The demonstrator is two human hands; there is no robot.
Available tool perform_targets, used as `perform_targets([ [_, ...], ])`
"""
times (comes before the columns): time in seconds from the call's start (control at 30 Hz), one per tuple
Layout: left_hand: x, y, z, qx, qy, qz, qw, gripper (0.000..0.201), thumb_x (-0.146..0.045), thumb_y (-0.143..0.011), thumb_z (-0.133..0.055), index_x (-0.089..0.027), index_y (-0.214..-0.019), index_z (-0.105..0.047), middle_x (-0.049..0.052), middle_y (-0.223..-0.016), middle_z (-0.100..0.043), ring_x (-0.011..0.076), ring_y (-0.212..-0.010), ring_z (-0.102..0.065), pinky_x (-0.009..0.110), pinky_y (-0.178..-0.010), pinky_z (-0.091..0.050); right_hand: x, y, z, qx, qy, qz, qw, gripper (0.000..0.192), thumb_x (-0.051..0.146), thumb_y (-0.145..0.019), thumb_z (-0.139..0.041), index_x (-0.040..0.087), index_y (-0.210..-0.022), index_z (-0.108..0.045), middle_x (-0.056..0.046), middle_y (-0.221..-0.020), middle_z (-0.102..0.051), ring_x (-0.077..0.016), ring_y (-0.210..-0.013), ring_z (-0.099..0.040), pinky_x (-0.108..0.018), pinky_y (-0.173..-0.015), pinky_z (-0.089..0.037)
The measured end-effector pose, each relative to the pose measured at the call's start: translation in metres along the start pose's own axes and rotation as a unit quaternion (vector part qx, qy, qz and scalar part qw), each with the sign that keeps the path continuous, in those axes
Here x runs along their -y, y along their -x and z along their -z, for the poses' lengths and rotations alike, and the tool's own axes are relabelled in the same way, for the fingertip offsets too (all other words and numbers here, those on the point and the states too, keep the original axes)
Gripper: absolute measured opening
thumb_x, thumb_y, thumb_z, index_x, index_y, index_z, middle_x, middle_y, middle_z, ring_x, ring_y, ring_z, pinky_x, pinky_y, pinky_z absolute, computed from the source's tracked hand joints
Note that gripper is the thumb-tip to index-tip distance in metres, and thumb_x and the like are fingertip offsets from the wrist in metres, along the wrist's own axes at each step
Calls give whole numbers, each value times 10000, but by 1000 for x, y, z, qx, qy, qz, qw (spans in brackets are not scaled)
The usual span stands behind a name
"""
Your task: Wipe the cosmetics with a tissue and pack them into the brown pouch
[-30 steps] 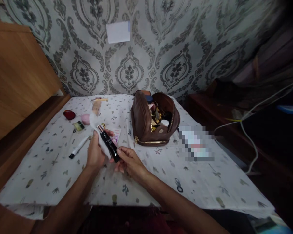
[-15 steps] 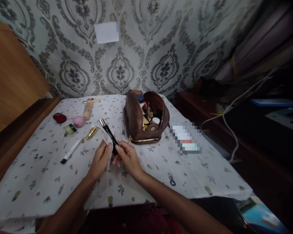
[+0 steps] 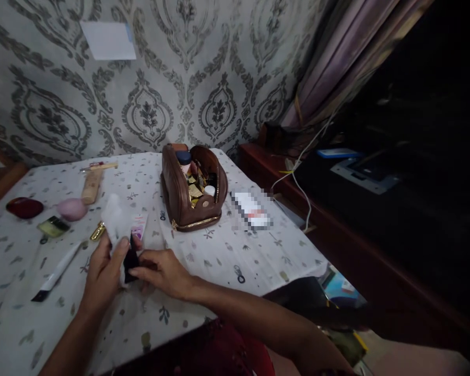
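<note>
My left hand (image 3: 104, 269) holds a white tissue (image 3: 115, 222) wrapped over the upper part of a black cosmetic tube (image 3: 131, 259). My right hand (image 3: 162, 271) pinches the lower end of the same tube from the right. Both hands hover just above the patterned tablecloth (image 3: 227, 256). Most of the tube is hidden by the tissue and my fingers. An open brown makeup bag (image 3: 190, 190) full of cosmetics stands behind my hands, a little to the right.
Left of my hands lie a white tube with a black cap (image 3: 57, 271), a gold lipstick (image 3: 97, 231), a pink sponge (image 3: 72, 209), a red compact (image 3: 24, 207), a beige tube (image 3: 91, 186) and a small pink sachet (image 3: 139, 227). Cables (image 3: 297, 183) and a dark cabinet (image 3: 376, 219) stand right.
The camera has swung right. The tissue now covers the upper part of the tube, which stood out bare before. My hands have dropped closer to the cloth.
</note>
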State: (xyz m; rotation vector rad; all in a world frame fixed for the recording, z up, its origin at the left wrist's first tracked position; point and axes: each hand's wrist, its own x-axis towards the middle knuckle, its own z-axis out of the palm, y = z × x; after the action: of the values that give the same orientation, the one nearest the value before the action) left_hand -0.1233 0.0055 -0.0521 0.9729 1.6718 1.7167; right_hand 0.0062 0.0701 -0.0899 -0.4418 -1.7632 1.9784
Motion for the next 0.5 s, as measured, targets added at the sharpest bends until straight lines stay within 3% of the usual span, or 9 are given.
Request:
perform_targets([
  [0.07, -5, -3, 5, 25, -66, -38, 997, 363, -531, -825, -674, -213, -998, -685, 8, -865, -681, 198, -803, -610, 277, -742, -523, 0, -2, 2, -1, 8, -10, 1000, 513, 686, -740, -683, 178, -774, -624, 24, -663, -563, -121, -594, -547, -241, -572, -440],
  [0.17, -11, -6, 17, 67, -195, -104, 973, 368, -566, -846, -616, -222, -946, -699, 19, -816, -684, 213, -765, -607, 280, -711, -499, 3, -6, 6, -36, -10, -13, 999, 519, 628, -709, -745, 185, -965, -654, 9, -782, -617, -118, -624, -569, -249, -609, -463],
  [0.27, -15, -4, 32, 106, -339, -179, 918, 395, -591, -838, -598, -235, -965, -713, 49, -821, -715, 234, -723, -634, 280, -639, -475, 5, -8, 8, -78, -26, 8, 997, 510, 521, -732, -768, 215, -1103, -600, -9, -918, -640, -129, -685, -598, -252, -634, -483],
  [0.33, -14, 1, 41, 131, -412, -220, 874, 385, -578, -870, -558, -255, -1003, -719, 70, -887, -739, 244, -761, -662, 277, -637, -474, 2, -8, 8, -85, 16, 32, 996, 410, 418, -757, -763, 205, -1070, -606, -14, -924, -648, -145, -747, -593, -261, -680, -487],
  [0.43, -6, 10, 53, 169, -496, -252, 814, 346, -503, -938, -480, -253, -972, -717, 78, -815, -730, 237, -744, -666, 271, -617, -467, -2, -7, 6, -38, 116, 60, 991, 190, 304, -813, -712, 180, -938, -640, -9, -835, -637, -152, -740, -558, -264, -680, -457],
  [0.5, 2, 15, 60, 175, -532, -252, 789, 332, -442, -955, -452, -232, -934, -709, 81, -751, -710, 244, -738, -665, 283, -633, -477, -3, -4, 5, 2, 176, 80, 981, 123, 297, -866, -666, 181, -903, -655, -12, -811, -631, -153, -726, -546, -269, -676, -441],
])
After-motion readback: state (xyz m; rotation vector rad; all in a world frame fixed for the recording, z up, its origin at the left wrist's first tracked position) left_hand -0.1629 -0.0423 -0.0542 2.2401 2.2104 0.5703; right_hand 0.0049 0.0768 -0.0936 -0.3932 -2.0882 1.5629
